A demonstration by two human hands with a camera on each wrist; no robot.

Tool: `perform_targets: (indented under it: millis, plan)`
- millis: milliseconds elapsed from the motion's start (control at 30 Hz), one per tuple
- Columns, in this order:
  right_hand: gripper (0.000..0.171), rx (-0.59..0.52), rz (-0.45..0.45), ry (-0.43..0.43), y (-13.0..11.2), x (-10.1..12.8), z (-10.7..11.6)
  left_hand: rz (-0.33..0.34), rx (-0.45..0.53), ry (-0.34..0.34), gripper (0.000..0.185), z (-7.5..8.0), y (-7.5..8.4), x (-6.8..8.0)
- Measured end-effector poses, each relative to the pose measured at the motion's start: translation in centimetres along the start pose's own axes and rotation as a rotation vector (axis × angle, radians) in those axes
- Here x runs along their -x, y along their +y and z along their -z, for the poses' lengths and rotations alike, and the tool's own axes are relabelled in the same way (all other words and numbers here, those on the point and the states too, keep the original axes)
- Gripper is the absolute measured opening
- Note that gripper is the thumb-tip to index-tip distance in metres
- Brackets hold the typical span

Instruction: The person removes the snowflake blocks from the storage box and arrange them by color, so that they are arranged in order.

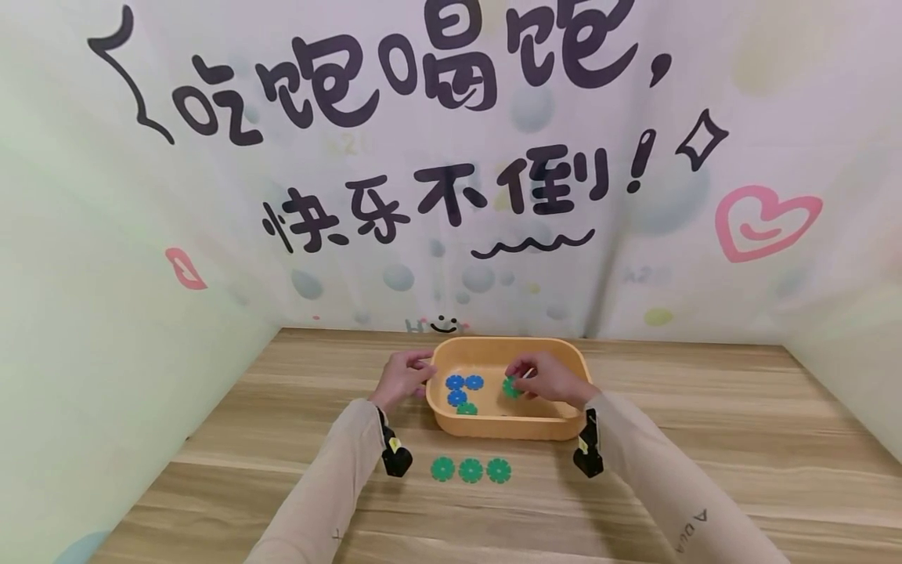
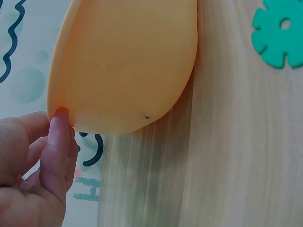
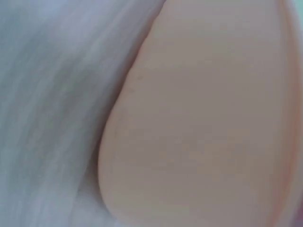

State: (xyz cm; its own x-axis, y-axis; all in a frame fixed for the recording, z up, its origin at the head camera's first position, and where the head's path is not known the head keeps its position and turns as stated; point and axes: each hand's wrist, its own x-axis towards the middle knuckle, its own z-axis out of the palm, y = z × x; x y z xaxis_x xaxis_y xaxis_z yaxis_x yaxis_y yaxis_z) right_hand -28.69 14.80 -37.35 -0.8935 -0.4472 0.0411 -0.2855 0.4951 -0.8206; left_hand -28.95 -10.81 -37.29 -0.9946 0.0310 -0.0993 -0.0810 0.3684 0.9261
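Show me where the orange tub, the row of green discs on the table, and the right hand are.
orange tub (image 1: 503, 428), head view, on its bare front wall.
row of green discs (image 1: 470, 470), head view, on the middle disc.
right hand (image 1: 546, 379), head view, on the back of the hand.

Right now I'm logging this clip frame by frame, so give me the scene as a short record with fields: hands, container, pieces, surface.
left hand: fingers curled at the left rim of the tub, a fingertip on its edge
right hand: inside the tub, pinching a green disc
tub: shallow, orange, rounded corners
pieces in tub: three blue discs, one more green disc
pieces on table: row of three green discs in front of the tub
table: light wood grain
right wrist view: too blurred to read
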Motion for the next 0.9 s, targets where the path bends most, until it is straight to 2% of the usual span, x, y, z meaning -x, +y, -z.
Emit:
perform_targets:
  millis: [400, 700, 900]
  plan:
    - [0.011, -0.009, 0.157, 0.009, -1.5, 2.0, 0.6, -0.006, 0.015, 0.009, 0.036, 0.0, 0.0, 0.1]
    - [0.013, -0.081, 0.147, -0.006, -2.2, 4.4, 1.2, -0.013, 0.000, 0.004, 0.036, 0.0, 0.0, 0.0]
    - [0.015, -0.076, 0.131, -0.031, -2.3, 5.9, 1.1, -0.012, -0.001, -0.009, 0.037, 0.1, -0.2, -0.1]
